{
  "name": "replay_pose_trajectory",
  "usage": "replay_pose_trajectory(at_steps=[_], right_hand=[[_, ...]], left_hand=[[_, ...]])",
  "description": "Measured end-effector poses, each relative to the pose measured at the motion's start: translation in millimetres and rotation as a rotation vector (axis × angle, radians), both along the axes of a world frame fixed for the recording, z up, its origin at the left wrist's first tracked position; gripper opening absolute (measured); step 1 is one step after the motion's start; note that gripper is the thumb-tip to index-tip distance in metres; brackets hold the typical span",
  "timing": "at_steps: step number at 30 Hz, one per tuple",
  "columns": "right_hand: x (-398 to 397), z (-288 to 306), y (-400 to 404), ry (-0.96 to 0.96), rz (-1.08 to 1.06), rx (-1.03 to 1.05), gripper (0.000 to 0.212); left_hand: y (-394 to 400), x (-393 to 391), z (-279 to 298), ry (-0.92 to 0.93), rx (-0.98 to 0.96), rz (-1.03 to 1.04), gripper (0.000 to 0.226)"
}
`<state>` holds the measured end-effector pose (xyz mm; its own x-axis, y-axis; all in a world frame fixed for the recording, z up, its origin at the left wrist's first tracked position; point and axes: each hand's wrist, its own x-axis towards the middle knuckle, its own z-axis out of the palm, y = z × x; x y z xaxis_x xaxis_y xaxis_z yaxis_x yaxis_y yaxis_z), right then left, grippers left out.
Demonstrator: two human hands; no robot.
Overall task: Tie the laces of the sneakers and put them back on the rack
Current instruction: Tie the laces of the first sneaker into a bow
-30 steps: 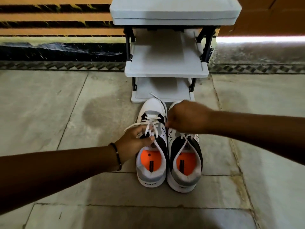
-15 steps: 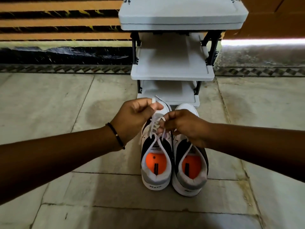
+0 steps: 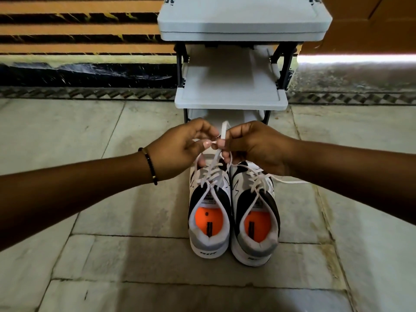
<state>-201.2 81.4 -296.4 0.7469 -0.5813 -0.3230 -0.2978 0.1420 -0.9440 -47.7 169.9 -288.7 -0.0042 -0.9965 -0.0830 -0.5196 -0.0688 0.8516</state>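
Observation:
Two white, black and grey sneakers with orange insoles stand side by side on the floor, heels toward me: the left sneaker and the right sneaker. Both hands hover above their toes. My left hand pinches one end of the left sneaker's white lace. My right hand pinches the other end, which forms an upright loop between the fingertips. The right sneaker's lace lies loose, trailing to the right. The grey shoe rack stands just behind the sneakers.
The rack has a top shelf, a middle shelf and a low shelf, all bare, on black legs. It stands against a wall with orange and black stripes. Pale stone floor tiles surround the sneakers.
Both hands have risen from the left sneaker's tongue and come together above the toes, pulling the lace ends up. My right hand now holds a loop. The camera has shifted slightly.

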Motion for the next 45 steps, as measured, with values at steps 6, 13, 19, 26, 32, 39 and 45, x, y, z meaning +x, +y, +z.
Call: replay_pose_trajectory(at_steps=[6,13,19,26,32,39,45], right_hand=[[-1,5,-1,-0.009,0.042,0.077,0.023],[-5,14,-5,0.007,0.163,0.022,0.005],[-6,21,-9,0.105,0.272,-0.181,0.008],[-3,23,-4,0.089,0.283,-0.254,0.015],[0,23,-5,0.151,0.231,-0.374,0.013],[3,26,1,0.131,0.213,-0.395,0.011],[3,25,3,0.05,0.21,-0.26,0.018]], left_hand=[[3,10,1,0.449,0.459,0.024,0.029],[0,14,6,0.351,0.53,-0.038,0.016],[-1,15,6,0.166,0.516,-0.052,0.019],[0,11,11,0.11,0.474,-0.043,0.032],[-3,11,12,0.163,0.466,0.007,0.027],[-3,5,12,0.138,0.482,-0.018,0.024],[-6,8,8,0.152,0.411,0.118,0.007]])
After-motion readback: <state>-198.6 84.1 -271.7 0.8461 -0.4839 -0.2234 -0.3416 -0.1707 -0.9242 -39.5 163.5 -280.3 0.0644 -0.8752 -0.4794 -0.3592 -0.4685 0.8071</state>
